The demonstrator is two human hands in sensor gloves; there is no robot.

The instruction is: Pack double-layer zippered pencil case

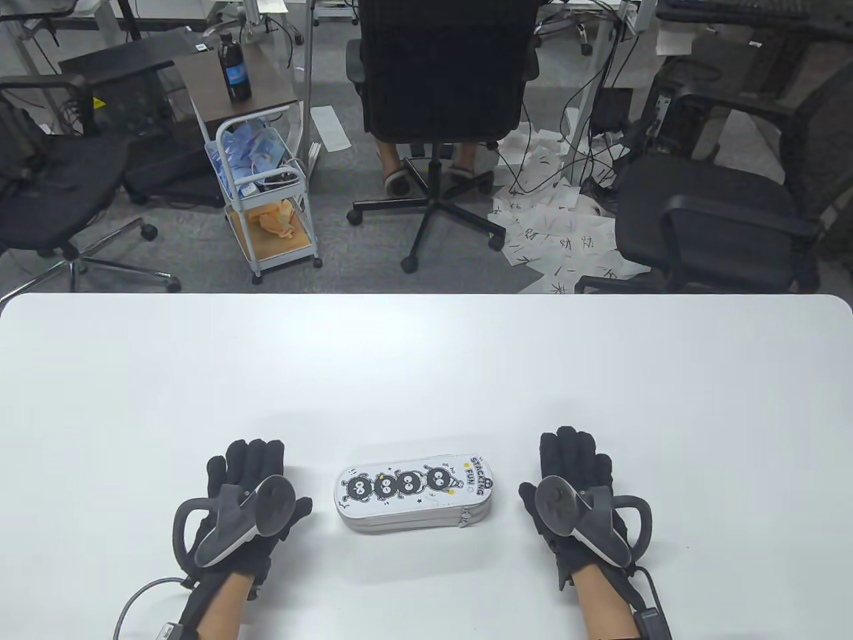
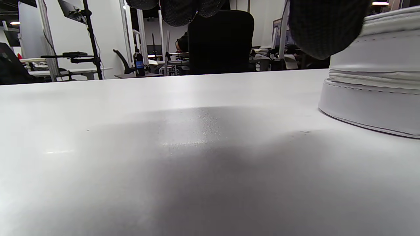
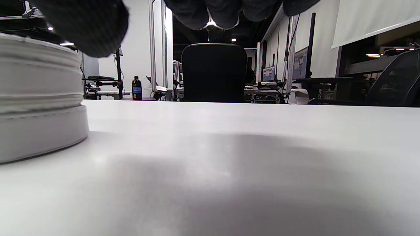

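A white zippered pencil case with black cartoon figures and "STACKING FUN" lettering lies closed on the white table, near the front edge. My left hand rests flat on the table just left of the case, fingers straight, holding nothing. My right hand lies flat to the right of it, also empty. Neither hand touches the case. The left wrist view shows the case's stacked layers at the right; the right wrist view shows its rounded end at the left.
Beyond the table's far edge stand a black office chair with a person's feet under it, a small white cart with a dark bottle on top, and further chairs at both sides. Loose papers lie on the floor.
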